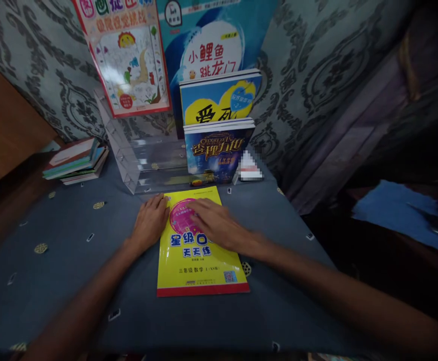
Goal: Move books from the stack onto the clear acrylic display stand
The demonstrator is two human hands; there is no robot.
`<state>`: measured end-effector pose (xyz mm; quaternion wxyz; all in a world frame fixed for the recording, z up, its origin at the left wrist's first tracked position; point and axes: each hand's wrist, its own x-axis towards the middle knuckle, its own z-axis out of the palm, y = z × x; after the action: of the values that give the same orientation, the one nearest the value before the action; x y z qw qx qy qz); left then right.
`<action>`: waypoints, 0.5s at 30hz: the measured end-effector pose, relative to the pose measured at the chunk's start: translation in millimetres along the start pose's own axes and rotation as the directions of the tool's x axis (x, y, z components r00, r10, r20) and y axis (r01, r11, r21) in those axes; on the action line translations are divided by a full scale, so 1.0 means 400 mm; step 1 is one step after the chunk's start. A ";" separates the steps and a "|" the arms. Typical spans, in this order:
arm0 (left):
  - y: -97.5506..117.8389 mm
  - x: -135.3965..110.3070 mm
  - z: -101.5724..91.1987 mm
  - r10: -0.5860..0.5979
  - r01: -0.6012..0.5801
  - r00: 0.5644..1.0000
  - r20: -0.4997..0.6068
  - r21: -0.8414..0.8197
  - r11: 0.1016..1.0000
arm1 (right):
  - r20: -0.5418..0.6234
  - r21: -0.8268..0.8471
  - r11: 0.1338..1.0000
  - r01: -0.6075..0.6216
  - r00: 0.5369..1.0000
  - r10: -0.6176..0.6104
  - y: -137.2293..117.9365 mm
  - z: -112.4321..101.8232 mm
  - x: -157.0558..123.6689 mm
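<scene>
— On the blue cloth [71,281] right in front of us sits the yellow workbook [199,260], lying flat, cover up, with a red strip along its near edge.

— ok, and what are our hands doing?

— Our left hand [150,223] is at the book's top left corner. Fingers are together and lying flat, with the tips just on the cover. Our right hand [214,224] is palm down on the cover, fingers loosely spread over the pink circle. We're not pinching or gripping anything with either one, both are just resting flat.

— what's behind it?

— A clear rack [143,160] just past the workbook's far edge. We can see a dark book [216,150] standing in it and a blue-and-yellow book [219,98] upright right behind that. Way off to our left, a small stack of books [76,161] lies on the cloth.
</scene>
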<state>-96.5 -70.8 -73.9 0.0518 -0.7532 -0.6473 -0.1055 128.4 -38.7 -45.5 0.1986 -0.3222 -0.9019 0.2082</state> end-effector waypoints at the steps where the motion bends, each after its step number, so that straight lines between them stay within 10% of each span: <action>1: -0.002 0.000 0.001 0.006 -0.006 1.000 -0.012 -0.011 1.000 | 0.026 -0.004 0.999 0.054 0.998 -0.054 -0.012 0.020 0.031; 8: -0.015 0.000 0.012 0.040 -0.042 0.998 -0.038 -0.054 0.998 | 0.086 -0.066 0.995 0.073 0.994 -0.067 0.009 0.123 0.147; 15: -0.018 0.001 0.010 0.042 -0.043 0.999 -0.018 -0.069 0.997 | -0.014 -0.103 0.995 0.001 1.000 -0.003 0.110 0.079 0.074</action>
<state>-103.3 -68.6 -78.0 0.0332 -0.7671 -0.6267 -0.1330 113.4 4.2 -87.4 0.1884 -0.3325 -0.9103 0.1592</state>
